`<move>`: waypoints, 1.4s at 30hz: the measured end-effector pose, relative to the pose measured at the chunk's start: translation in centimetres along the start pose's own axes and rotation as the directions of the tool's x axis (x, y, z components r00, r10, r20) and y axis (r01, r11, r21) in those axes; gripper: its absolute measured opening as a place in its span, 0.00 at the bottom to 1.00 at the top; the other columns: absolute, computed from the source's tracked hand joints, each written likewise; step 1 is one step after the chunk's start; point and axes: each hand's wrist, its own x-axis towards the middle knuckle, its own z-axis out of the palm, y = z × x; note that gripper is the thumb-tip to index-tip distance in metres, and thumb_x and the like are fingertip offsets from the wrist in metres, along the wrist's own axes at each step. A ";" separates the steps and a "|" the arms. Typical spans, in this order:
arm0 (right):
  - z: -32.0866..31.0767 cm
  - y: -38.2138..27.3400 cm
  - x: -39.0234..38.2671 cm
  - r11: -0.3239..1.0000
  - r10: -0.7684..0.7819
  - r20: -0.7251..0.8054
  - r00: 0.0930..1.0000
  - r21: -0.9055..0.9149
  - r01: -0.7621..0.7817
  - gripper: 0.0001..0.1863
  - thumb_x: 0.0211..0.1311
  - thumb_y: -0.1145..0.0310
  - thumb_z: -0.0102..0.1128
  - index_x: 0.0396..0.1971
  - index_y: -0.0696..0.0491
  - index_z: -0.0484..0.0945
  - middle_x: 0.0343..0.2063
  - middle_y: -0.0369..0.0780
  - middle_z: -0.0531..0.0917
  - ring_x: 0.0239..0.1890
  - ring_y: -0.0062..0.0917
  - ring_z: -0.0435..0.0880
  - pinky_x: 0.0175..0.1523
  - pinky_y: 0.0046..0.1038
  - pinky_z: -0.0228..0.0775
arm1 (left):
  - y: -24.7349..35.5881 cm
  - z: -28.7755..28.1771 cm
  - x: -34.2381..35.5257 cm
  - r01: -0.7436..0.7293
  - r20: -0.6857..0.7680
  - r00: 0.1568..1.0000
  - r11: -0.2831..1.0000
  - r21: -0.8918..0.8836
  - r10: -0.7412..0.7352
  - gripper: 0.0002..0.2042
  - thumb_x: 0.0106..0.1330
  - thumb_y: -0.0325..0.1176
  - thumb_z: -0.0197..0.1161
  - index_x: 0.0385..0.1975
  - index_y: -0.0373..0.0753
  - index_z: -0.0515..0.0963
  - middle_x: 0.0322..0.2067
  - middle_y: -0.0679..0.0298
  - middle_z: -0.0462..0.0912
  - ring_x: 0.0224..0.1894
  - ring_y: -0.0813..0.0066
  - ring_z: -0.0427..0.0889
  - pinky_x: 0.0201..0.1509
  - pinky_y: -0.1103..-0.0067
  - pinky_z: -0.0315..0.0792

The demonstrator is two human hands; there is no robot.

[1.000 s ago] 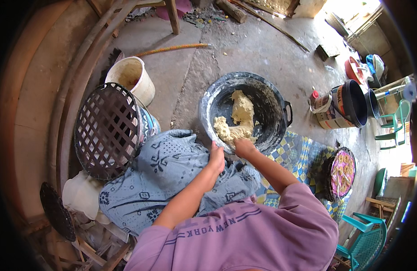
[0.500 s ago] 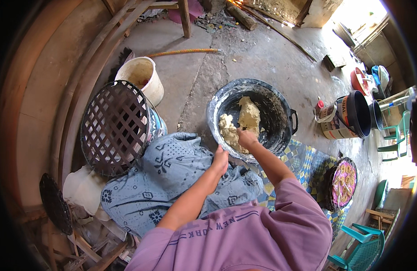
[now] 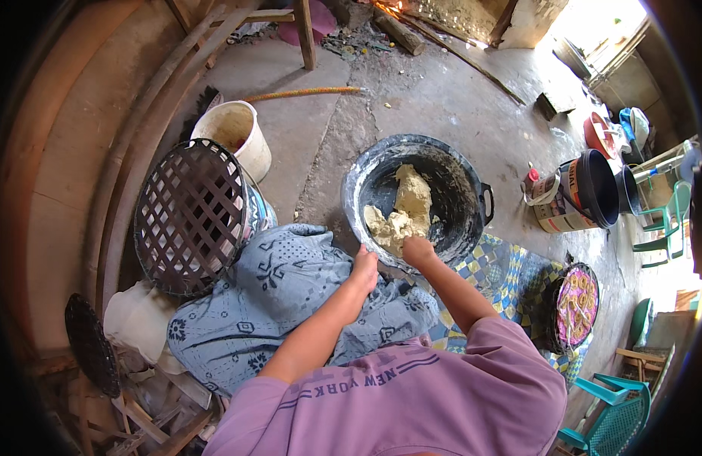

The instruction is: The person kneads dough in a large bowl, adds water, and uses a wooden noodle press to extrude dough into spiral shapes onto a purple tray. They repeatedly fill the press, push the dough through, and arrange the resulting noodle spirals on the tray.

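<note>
A large black basin point(image 3: 472, 169), its inside smeared with pale flour or dough, sits on the floor in front of me. Pale yellow dough point(image 3: 413, 199) lies inside in a long lump, with a rougher, torn mass on its left and near side. My left hand point(image 3: 364, 267) grips the basin's near left rim, thumb over the edge. At the near inner wall, my right hand point(image 3: 418, 251) is closed in a fist against the dough. Its fingertips are hidden from this angle. Patterned blue-grey cloth point(image 3: 290, 273) covers my legs beside the basin.
Left stand a dark woven basket point(image 3: 191, 216) and a white bucket point(image 3: 256, 148). At right are a black-rimmed paint bucket point(image 3: 560, 205), a round tray of coiled pieces point(image 3: 577, 304) and a green chair point(image 3: 617, 418). A patterned mat point(image 3: 491, 266) lies under the basin's near right side.
My right fist has come nearer to me, down to the basin's near wall. The near dough has changed shape, bunching toward the middle. My left hand keeps its hold on the rim.
</note>
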 end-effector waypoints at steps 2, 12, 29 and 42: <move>-0.1 -0.4 -1.0 0.999 -0.044 0.056 0.997 -0.030 0.046 0.11 0.53 0.71 0.53 0.34 0.56 0.81 0.32 0.48 0.86 0.37 0.41 0.87 0.41 0.40 0.79 | 0.2 0.3 -0.3 0.026 -0.024 0.999 0.999 0.029 -0.026 0.41 0.59 0.20 0.45 0.73 0.40 0.37 0.29 0.69 0.66 0.30 0.81 0.64 0.37 0.82 0.60; -3.5 5.7 0.4 0.994 0.108 -0.019 0.994 -0.013 -0.108 0.15 0.54 0.72 0.50 0.41 0.53 0.79 0.36 0.49 0.85 0.40 0.40 0.86 0.45 0.40 0.78 | -1.4 -1.1 2.3 0.025 -0.072 0.997 0.996 0.084 -0.019 0.38 0.58 0.19 0.46 0.72 0.37 0.43 0.32 0.67 0.68 0.30 0.81 0.65 0.36 0.83 0.61; -1.0 2.7 2.9 0.962 0.193 -0.034 0.981 0.205 -0.182 0.14 0.58 0.68 0.49 0.40 0.55 0.80 0.42 0.50 0.84 0.45 0.42 0.84 0.48 0.40 0.77 | -2.4 -1.7 3.4 0.035 -0.112 0.994 0.978 0.208 -0.011 0.41 0.55 0.19 0.49 0.72 0.34 0.40 0.46 0.62 0.71 0.40 0.77 0.67 0.45 0.82 0.63; -2.2 3.4 -1.4 0.989 0.030 0.000 1.000 0.148 -0.030 0.14 0.54 0.67 0.54 0.39 0.54 0.82 0.37 0.48 0.86 0.41 0.43 0.86 0.44 0.42 0.77 | -1.6 0.3 1.8 -0.091 -0.117 0.987 0.981 0.169 0.112 0.28 0.55 0.17 0.45 0.60 0.34 0.65 0.50 0.55 0.75 0.52 0.63 0.75 0.56 0.70 0.69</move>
